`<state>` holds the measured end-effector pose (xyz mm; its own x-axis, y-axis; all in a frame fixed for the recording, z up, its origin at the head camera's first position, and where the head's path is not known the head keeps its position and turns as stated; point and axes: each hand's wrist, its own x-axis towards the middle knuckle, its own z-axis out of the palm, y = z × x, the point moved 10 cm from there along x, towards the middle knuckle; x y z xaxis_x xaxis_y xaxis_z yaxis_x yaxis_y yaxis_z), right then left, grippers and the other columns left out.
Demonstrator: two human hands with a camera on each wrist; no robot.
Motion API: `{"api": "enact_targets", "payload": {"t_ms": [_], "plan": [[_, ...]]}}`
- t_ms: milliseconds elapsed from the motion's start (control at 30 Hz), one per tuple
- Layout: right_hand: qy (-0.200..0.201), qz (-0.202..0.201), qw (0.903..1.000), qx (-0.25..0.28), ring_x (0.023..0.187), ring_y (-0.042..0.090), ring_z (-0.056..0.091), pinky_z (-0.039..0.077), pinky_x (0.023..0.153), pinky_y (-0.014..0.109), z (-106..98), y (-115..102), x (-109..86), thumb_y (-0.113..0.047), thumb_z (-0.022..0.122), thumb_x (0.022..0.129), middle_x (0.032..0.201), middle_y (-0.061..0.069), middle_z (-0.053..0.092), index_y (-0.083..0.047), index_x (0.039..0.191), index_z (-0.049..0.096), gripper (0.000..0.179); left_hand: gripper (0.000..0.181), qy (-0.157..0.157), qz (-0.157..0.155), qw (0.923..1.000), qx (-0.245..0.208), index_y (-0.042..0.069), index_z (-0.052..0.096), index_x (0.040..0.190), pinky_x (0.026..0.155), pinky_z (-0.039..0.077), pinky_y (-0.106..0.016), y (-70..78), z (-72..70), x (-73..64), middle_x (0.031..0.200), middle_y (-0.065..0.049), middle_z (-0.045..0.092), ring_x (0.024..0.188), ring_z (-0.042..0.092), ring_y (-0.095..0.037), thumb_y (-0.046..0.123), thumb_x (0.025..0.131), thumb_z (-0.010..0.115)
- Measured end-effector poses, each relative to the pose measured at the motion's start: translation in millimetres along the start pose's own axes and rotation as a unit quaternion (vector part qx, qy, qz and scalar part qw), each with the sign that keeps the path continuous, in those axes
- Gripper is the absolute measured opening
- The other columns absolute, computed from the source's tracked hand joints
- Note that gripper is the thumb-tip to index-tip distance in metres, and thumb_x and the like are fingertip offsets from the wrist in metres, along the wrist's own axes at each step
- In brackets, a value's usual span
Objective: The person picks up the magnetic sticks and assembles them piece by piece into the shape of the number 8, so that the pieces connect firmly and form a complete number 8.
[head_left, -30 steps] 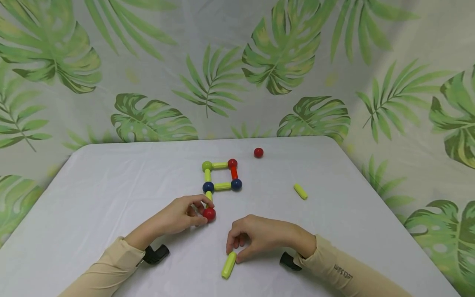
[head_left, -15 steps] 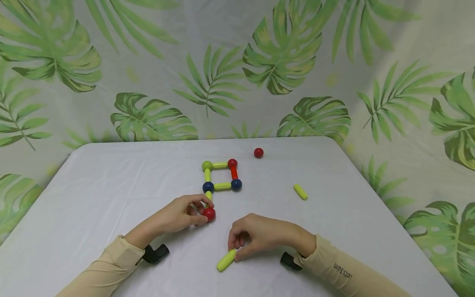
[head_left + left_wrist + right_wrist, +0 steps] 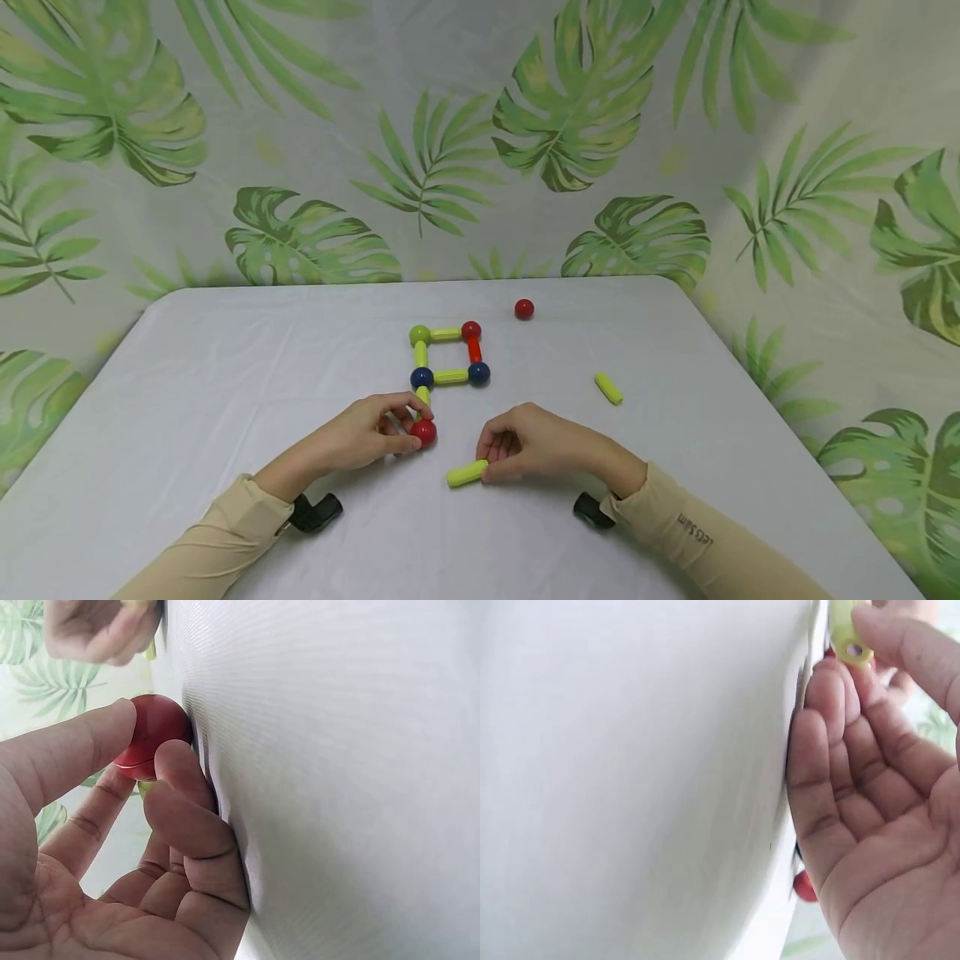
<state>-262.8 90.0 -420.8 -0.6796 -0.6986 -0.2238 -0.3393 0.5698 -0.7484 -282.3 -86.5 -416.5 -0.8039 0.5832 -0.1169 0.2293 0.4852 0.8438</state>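
Note:
My left hand [image 3: 367,433] pinches a red ball [image 3: 423,432] between thumb and fingers; the left wrist view shows the same red ball [image 3: 160,733] close against the white cloth. From that ball a yellow-green rod [image 3: 423,395], partly behind my fingers, runs up to a blue ball [image 3: 422,377]. This corner belongs to a square of rods and balls, with another blue ball [image 3: 479,372] at its near right. My right hand [image 3: 536,446] grips one end of a loose yellow-green rod [image 3: 467,473], whose other end points left toward the red ball. A small round socket shows on the rod's end [image 3: 854,650].
A single red ball [image 3: 524,309] lies near the table's far edge. Farther right is another yellow-green rod [image 3: 608,388]. The white-covered table [image 3: 247,358] ends at a leaf-print cloth [image 3: 420,167] behind.
My right hand has moved up and away from the near edge with the rod, which has turned from steep to nearly level. The left hand and the ball it holds have stayed put.

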Motion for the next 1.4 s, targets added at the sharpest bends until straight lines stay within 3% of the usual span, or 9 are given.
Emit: {"api": "enact_targets", "payload": {"t_ms": [400,667,1400], "plan": [[0.056,0.015,0.9982,0.016,0.081,0.01,0.063,0.054,0.075,0.019,-25.3,15.0,12.3,-0.023,0.085,0.094,0.087,-0.007,0.07,-0.017,0.101,0.076,0.013,0.03,-0.001,-0.007,0.9998,0.016,0.02,0.07,0.124,0.069,0.051,-0.025,-5.7,-2.7,1.5,0.108,-0.008,0.067,0.079,0.062,-0.018,0.017,0.096,0.082],[0.057,-0.002,0.9982,0.02,0.079,0.009,0.062,0.052,0.072,0.02,-28.7,12.8,22.8,-0.021,0.084,0.095,0.086,-0.004,0.07,-0.011,0.102,0.075,0.015,0.03,-0.007,0.009,0.9999,0.001,0.016,0.07,0.124,0.068,0.049,-0.024,-2.0,-1.2,1.5,0.109,-0.011,0.067,0.078,0.061,-0.016,0.016,0.097,0.081],[0.053,0.015,0.9982,0.023,0.076,0.009,0.059,0.049,0.07,0.018,-27.7,12.0,30.0,-0.019,0.084,0.095,0.084,-0.004,0.068,-0.011,0.103,0.075,0.014,0.029,-0.01,0.002,0.9999,0.004,0.017,0.069,0.124,0.067,0.05,-0.024,-4.0,-0.1,2.5,0.108,-0.008,0.067,0.078,0.061,-0.018,0.015,0.097,0.081]]}}
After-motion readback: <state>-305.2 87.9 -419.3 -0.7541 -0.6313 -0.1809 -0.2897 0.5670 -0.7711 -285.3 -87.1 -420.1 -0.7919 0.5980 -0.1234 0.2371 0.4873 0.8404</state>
